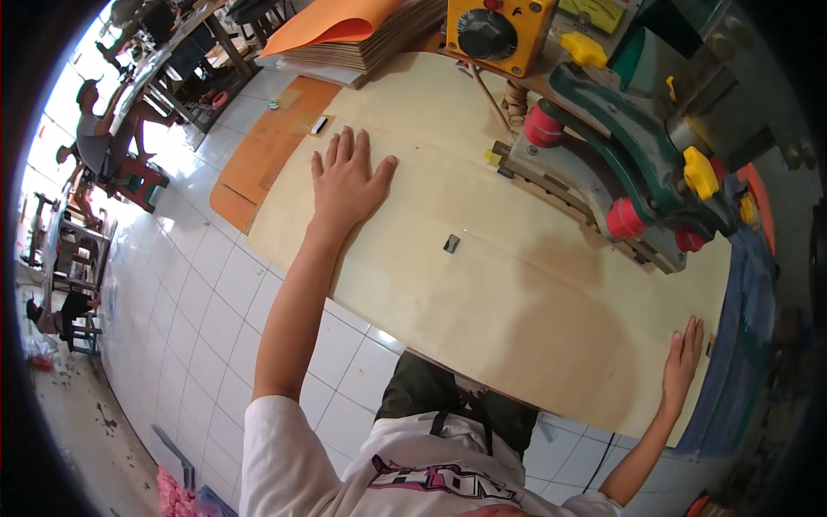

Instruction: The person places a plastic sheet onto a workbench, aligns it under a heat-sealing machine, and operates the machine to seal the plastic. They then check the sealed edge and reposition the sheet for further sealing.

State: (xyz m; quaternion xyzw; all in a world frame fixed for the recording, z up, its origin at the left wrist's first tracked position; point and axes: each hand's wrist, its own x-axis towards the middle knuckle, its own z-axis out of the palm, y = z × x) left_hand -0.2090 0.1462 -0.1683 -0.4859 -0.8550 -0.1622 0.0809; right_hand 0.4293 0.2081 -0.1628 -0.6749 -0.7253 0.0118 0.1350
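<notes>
A wide, pale wood veneer sheet (482, 284) lies flat across the work surface in front of me. My left hand (346, 177) rests palm down on its far left part, fingers spread. My right hand (682, 362) presses flat on the sheet's near right edge, fingers together. Neither hand grips anything. A seam line runs across the sheet toward the green machine head (637, 164), which has red knobs and yellow parts and sits over the sheet's far edge. A small dark piece (451, 244) lies on the sheet near the seam.
A yellow control box with a black dial (495, 33) stands behind the sheet. A stack of veneer with an orange sheet on top (362, 34) lies at the back left. Orange boards (267, 159) lie on the white tiled floor. Other people sit at tables far left (95, 129).
</notes>
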